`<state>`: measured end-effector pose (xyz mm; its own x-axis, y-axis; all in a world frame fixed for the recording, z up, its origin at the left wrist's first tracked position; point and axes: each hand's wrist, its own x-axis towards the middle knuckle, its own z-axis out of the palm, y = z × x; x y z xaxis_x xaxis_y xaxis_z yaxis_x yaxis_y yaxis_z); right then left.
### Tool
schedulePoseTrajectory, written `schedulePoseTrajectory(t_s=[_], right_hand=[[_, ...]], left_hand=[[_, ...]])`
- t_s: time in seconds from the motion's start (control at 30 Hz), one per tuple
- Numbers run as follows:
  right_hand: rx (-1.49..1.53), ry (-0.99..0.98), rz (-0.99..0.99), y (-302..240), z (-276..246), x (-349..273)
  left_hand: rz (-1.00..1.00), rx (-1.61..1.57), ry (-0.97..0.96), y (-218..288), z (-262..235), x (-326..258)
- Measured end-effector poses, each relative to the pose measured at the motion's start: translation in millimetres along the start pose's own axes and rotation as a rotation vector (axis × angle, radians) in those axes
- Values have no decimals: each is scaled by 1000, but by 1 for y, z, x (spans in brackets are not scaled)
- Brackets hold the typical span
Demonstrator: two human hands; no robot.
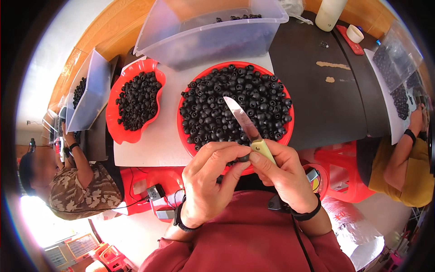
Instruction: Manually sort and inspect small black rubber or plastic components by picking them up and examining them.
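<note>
My right hand (283, 170) is closed round the pale yellow-green handle of a small knife (244, 119), its blade pointing up and to the left. Between the fingertips of my left hand (210, 174) is a small round black plastic part (244, 158), close by the knife's handle end. Both hands are over the near rim of a round red basin (290, 119), heaped with similar black parts (226, 109), several showing a hole. To the left lies a scalloped red tray (118, 131) with a smaller pile of these parts.
Behind the basin stands a large clear plastic bin (213, 41) with some black parts. Another clear bin (93, 90) is at the left. One person (84, 186) sits at the left, another (403, 167) works at the right. A pale bottle (330, 14) and a tape roll (355, 33) stand at the back right.
</note>
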<state>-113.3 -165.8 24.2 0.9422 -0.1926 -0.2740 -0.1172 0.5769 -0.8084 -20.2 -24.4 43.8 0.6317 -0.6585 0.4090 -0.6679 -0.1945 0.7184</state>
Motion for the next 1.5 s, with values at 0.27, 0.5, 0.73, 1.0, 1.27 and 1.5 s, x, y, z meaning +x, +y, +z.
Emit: schedulePoseTrajectory(t_s=[0.27, 0.5, 0.73, 1.0, 1.27, 1.5], right_hand=[[-45, -10, -68, 6, 10, 0], [-679, 209, -472, 10, -5, -15], [-802, 141, -636, 12, -13, -23], [-1072, 140, -746, 13, -8, -27], [-1157, 161, -763, 13, -7, -26], [-1169, 193, -751, 11, -6, -27]], left_hand=[[-273, -585, -51, -4, -1, -5], [-651, -1251, -114, -28, -5, -16], [-759, -1478, -82, -32, -3, -19], [-705, -1579, -131, -42, 4, -24], [-690, -1705, -190, -47, 3, -28], [-705, -1729, -158, -45, 4, -27]])
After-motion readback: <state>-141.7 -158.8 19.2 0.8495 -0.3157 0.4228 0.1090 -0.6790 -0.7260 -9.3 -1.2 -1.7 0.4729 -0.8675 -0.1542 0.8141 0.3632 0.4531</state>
